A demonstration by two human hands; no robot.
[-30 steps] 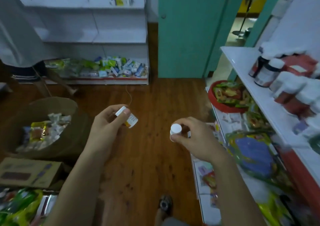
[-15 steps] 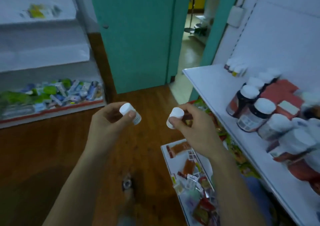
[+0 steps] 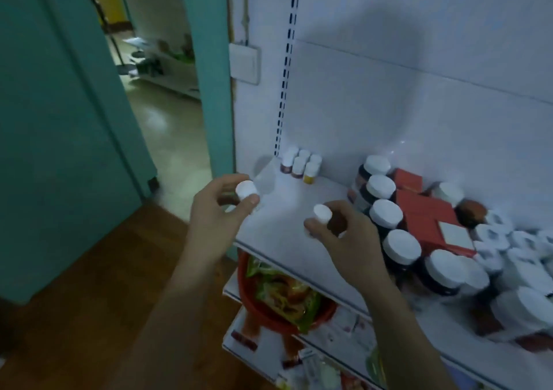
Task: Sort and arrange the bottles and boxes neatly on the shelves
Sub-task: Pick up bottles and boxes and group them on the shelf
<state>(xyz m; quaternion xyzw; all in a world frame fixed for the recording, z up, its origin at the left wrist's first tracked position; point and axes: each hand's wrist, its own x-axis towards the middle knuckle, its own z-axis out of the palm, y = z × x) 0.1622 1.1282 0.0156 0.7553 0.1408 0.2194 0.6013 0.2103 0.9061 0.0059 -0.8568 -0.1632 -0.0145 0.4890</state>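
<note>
My left hand [image 3: 217, 210] grips a small white-capped bottle [image 3: 247, 190] over the left end of the white shelf [image 3: 278, 216]. A second small white-capped bottle [image 3: 322, 213] is pinched in my right hand [image 3: 348, 237], just above the shelf's front part. At the shelf's back left corner stands a cluster of several small bottles [image 3: 300, 163]. A row of large dark bottles with white caps [image 3: 386, 213] runs along the shelf to the right of my right hand, next to red boxes [image 3: 425, 213] and many more white-capped bottles [image 3: 514, 264].
Below the shelf, a red basket [image 3: 266, 315] holds green and yellow packets. Lower shelves [image 3: 239, 335] carry small packets and boxes. A teal door [image 3: 59, 126] and an open doorway are on the left, above a wooden floor [image 3: 89, 285].
My view has swung right and up from the floor to the white shelf. Both hands, each still holding its small bottle, have moved up over the shelf's left end.
</note>
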